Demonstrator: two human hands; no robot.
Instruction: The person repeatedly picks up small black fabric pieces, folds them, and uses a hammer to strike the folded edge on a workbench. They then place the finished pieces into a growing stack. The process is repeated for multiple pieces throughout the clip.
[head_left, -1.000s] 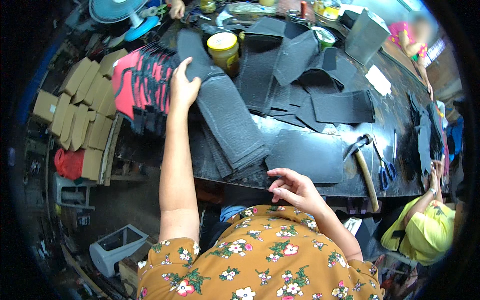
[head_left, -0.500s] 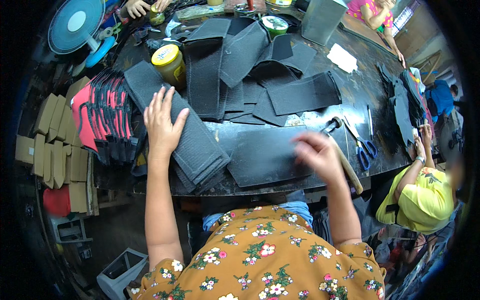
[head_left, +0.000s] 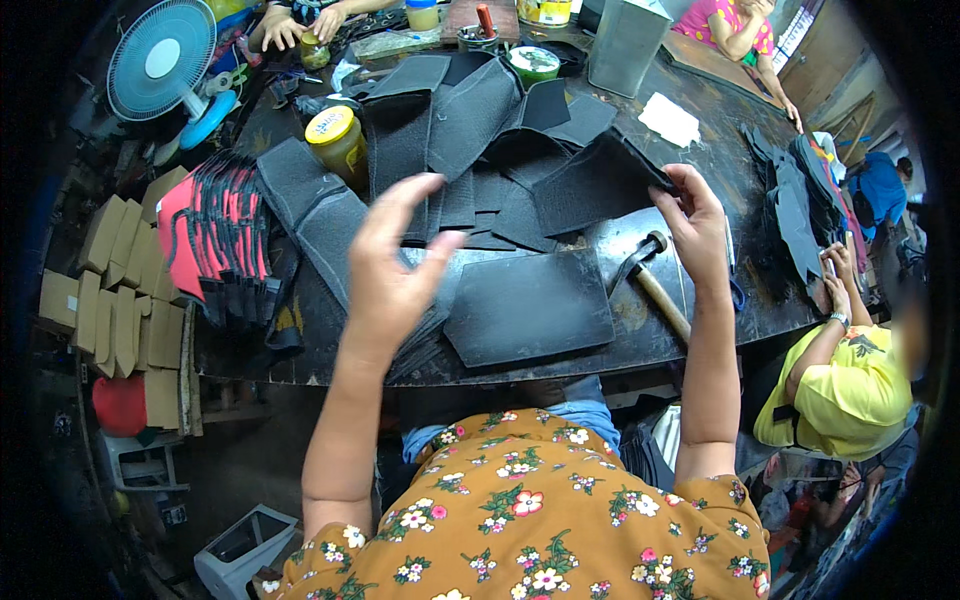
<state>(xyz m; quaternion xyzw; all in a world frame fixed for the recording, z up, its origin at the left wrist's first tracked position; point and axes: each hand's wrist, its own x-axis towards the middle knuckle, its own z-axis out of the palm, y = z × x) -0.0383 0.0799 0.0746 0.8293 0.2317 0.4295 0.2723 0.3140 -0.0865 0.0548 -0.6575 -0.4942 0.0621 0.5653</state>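
My right hand [head_left: 692, 225] pinches the right end of a dark grey textured fabric piece [head_left: 600, 180], whose held edge is lifted off the pile. My left hand [head_left: 395, 265] hovers with thumb and fingers apart, holding nothing, over a stack of similar grey pieces [head_left: 335, 225]. In front of me lies a flat black board [head_left: 535, 310] with cut corners. A hammer [head_left: 662, 305] with a wooden handle rests beside the board, below my right hand. More loose grey pieces [head_left: 400, 140] overlap in a pile behind the board.
A yellow-lidded jar [head_left: 338, 145] stands behind the stack. Red-and-black pieces [head_left: 215, 235] are bundled at the left, near cardboard pieces [head_left: 120, 250] and a fan [head_left: 160, 60]. A metal tin [head_left: 628, 48] stands far back. Co-workers sit around the table, one in yellow [head_left: 835, 390] at right.
My left hand has come off the grey stack and moved right. My right hand has gone up and right from above the board and taken hold of a grey piece, lifting its end.
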